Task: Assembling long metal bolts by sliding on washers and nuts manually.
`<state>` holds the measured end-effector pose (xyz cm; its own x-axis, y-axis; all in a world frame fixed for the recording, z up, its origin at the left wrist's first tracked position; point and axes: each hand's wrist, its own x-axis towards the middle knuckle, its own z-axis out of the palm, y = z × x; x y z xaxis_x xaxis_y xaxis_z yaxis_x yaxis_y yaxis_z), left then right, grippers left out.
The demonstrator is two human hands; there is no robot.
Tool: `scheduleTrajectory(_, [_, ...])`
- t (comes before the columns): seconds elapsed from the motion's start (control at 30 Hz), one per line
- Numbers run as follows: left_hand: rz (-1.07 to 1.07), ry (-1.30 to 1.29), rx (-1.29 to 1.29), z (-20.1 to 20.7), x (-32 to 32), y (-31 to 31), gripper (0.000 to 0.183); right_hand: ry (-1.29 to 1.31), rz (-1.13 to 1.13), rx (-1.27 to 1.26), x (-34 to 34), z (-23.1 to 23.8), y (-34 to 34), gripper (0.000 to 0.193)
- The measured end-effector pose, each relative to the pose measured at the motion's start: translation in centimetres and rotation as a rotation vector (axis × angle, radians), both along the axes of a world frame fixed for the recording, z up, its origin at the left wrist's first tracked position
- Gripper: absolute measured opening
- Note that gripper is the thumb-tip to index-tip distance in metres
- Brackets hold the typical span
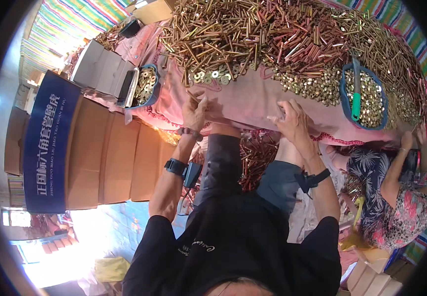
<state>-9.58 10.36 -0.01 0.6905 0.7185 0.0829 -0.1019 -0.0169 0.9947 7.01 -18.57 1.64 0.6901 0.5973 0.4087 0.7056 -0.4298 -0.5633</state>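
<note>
A table under a pink cloth (253, 93) carries a broad heap of metal rods (213, 39) along its far side; a slope that loose could slump toward the person if pieces were drawn from its lower edge, mixing rods into the smaller parts. To the left stand brown cardboard boxes (117, 153), and to the right sits a co-worker (396, 212). A blue basket (347, 111) at the right holds nuts, with a green-handled tool (356, 104) lying across it; a knock on that handle might flick nuts out. A smaller blue tub (156, 84) of washers sits near the table's left edge, where a bumped elbow could tip it. Loose nuts (317, 86) and flat washers (218, 76) fringe the heap and could stray into each other if swept by a sleeve or wrist. The right hand (294, 121) is over the near cloth, fingers bent and parted, with nothing visible in them. The left hand (194, 113) pinches what looks like a metal rod (192, 95) between thumb and fingers; the rod lies at the fingertips, just short of the washers, and a loose pinch could drop it among them.
</note>
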Motion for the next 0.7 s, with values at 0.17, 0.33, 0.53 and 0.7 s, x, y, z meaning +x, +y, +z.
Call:
scheduleTrajectory(0.17, [0.022,0.076,0.050,3.3,-1.2,-1.8,0.030,-0.026,0.019,-0.032,0.5,-0.4,-0.2,0.050])
scheduleTrajectory(0.33, [0.014,0.035,0.100,6.5,-2.3,-3.0,0.031,0.011,0.012,-0.032,0.4,-0.9,0.2,0.052])
scheduleTrajectory(0.53, [-0.052,-0.015,0.194,9.0,-3.0,-4.0,0.032,0.068,-0.011,-0.091,0.3,0.0,0.0,0.055])
scheduleTrajectory(0.7, [-0.059,-0.037,0.208,10.0,-3.1,-4.7,0.032,0.007,-0.047,-0.085,0.4,-0.7,0.1,0.056])
